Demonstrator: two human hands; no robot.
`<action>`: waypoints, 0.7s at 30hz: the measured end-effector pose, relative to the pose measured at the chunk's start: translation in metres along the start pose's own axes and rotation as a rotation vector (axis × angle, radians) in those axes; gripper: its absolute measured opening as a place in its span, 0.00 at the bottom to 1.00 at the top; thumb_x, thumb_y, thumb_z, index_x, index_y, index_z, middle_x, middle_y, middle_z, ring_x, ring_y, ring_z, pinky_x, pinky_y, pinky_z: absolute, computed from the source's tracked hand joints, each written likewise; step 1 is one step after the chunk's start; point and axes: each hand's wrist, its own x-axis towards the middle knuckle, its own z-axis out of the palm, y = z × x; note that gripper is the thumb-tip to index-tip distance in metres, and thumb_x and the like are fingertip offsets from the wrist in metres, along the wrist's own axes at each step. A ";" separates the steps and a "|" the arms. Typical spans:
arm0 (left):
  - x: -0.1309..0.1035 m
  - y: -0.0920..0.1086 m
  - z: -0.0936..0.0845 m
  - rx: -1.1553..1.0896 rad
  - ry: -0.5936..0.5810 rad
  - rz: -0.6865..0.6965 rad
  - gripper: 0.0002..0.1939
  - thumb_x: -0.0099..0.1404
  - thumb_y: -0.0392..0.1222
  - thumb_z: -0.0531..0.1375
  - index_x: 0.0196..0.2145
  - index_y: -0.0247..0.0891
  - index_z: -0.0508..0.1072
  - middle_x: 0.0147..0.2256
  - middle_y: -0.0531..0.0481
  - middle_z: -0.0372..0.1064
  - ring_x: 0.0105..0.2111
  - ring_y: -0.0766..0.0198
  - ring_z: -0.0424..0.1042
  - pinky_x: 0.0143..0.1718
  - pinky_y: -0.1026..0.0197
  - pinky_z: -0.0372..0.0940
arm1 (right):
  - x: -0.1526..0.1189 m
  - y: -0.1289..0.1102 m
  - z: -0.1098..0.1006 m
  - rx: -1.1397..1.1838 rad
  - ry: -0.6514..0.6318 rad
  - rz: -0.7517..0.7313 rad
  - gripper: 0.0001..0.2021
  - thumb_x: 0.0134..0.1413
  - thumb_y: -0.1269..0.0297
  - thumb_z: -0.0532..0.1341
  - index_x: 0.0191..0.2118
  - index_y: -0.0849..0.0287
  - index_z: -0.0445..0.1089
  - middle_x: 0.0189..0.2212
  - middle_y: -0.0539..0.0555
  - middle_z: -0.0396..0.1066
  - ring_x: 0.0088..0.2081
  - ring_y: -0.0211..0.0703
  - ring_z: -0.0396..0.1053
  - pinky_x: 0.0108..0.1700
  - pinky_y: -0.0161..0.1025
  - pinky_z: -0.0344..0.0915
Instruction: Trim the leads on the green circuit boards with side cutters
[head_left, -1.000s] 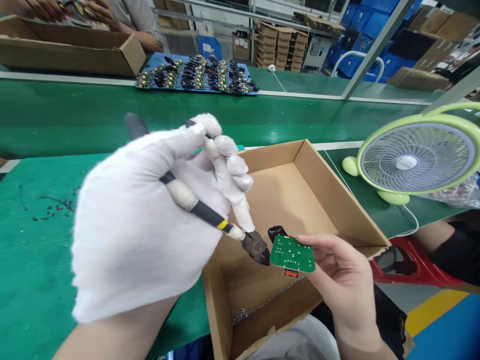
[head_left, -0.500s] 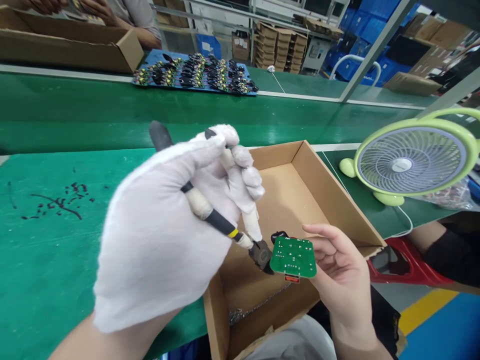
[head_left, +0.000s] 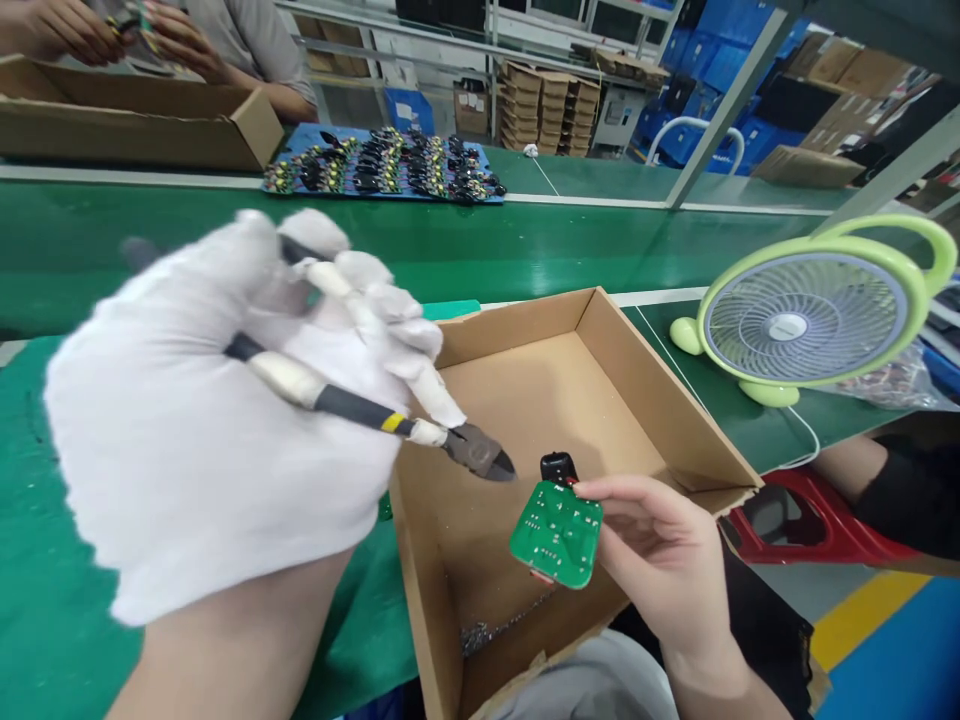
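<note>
My left hand [head_left: 225, 420], in a white glove, is closed around a pair of side cutters [head_left: 480, 452] with taped black handles. The cutters' dark jaws point right, apart from the board. My bare right hand [head_left: 664, 550] pinches a small green circuit board [head_left: 559, 535] at its right edge. The board's solder side faces up, and a black part [head_left: 557, 467] sticks out at its far edge. Beneath both hands lies an open cardboard box [head_left: 517, 390], with small wire clippings [head_left: 474, 638] along its near inside wall.
A light green fan [head_left: 806, 310] stands to the right of the box. Across the green bench, a blue tray [head_left: 289, 150] carries rows of boards with black parts. A person's hands [head_left: 180, 40] work behind another cardboard box [head_left: 135, 125]. A red stool [head_left: 817, 525] is at the right.
My left hand has drawn the side cutters left and up, away from the board. My right hand has turned the board and shifted it slightly left and down.
</note>
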 end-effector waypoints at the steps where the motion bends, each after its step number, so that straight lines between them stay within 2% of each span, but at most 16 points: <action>1: 0.000 -0.001 0.000 -0.027 -0.004 0.049 0.17 0.77 0.44 0.46 0.33 0.36 0.65 0.26 0.55 0.63 0.24 0.72 0.67 0.27 0.67 0.66 | 0.000 0.001 0.000 -0.021 -0.027 -0.026 0.16 0.57 0.80 0.65 0.44 0.49 0.80 0.38 0.50 0.84 0.35 0.41 0.83 0.37 0.28 0.79; 3: -0.002 -0.006 0.001 -0.083 0.018 0.070 0.20 0.78 0.46 0.44 0.33 0.35 0.65 0.25 0.54 0.63 0.24 0.71 0.67 0.26 0.66 0.67 | 0.000 0.002 0.000 -0.060 -0.051 -0.059 0.17 0.57 0.81 0.64 0.44 0.49 0.78 0.37 0.49 0.84 0.35 0.39 0.83 0.37 0.26 0.78; 6: -0.007 -0.019 0.002 -0.173 0.087 -0.077 0.15 0.77 0.44 0.47 0.34 0.35 0.65 0.26 0.52 0.62 0.24 0.70 0.68 0.26 0.67 0.68 | -0.001 0.003 0.002 -0.115 -0.052 -0.092 0.16 0.57 0.80 0.64 0.43 0.49 0.76 0.35 0.46 0.83 0.32 0.35 0.82 0.35 0.23 0.76; 10: -0.010 -0.034 0.001 -0.255 0.082 -0.223 0.11 0.75 0.43 0.51 0.34 0.39 0.65 0.27 0.51 0.61 0.25 0.68 0.68 0.26 0.66 0.68 | -0.004 0.004 0.003 -0.200 -0.007 -0.137 0.15 0.56 0.80 0.64 0.42 0.50 0.73 0.34 0.46 0.83 0.34 0.35 0.82 0.37 0.21 0.74; 21: -0.008 -0.038 -0.003 -0.182 0.099 -0.304 0.12 0.74 0.44 0.51 0.34 0.38 0.66 0.27 0.50 0.60 0.24 0.68 0.64 0.24 0.65 0.66 | -0.004 0.008 0.009 -0.224 0.047 -0.242 0.15 0.57 0.80 0.63 0.41 0.50 0.65 0.33 0.44 0.81 0.35 0.34 0.81 0.41 0.23 0.74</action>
